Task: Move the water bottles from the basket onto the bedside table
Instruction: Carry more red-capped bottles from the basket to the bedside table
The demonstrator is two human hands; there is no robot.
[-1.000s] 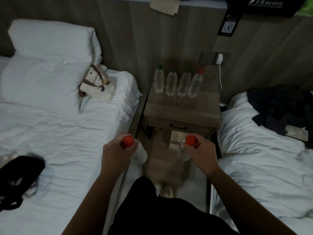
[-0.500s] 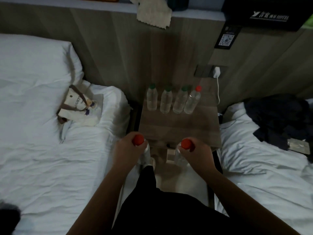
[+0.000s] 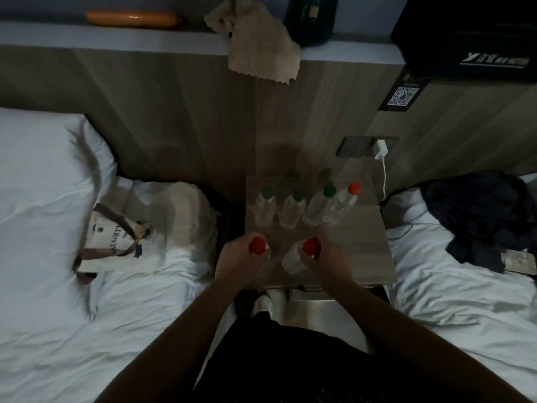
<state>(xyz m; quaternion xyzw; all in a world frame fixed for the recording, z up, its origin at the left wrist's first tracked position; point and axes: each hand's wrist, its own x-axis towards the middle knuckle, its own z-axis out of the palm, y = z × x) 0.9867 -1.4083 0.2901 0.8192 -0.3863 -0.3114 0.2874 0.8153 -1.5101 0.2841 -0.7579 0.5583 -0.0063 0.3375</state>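
Observation:
My left hand point(image 3: 239, 257) grips a clear water bottle by its neck, its red cap point(image 3: 258, 245) showing and most of its body hidden. My right hand point(image 3: 328, 258) holds a second red-capped bottle point(image 3: 295, 257), tilted. Both hang over the front part of the wooden bedside table point(image 3: 369, 245). At the back of the table stands a row of several clear bottles: three with green caps point(image 3: 265, 206) and one with a red cap point(image 3: 343, 203). The basket is out of view.
White beds flank the table; a printed tote bag point(image 3: 116, 242) lies on the left bed, dark clothes point(image 3: 479, 219) on the right. A white charger point(image 3: 380, 149) is plugged in behind the table. My legs and a shoe point(image 3: 263, 303) are below.
Both hands carried their bottles forward, from over the floor to above the front of the bedside table. The view closed in on the table and the black object on the left bed left the frame.

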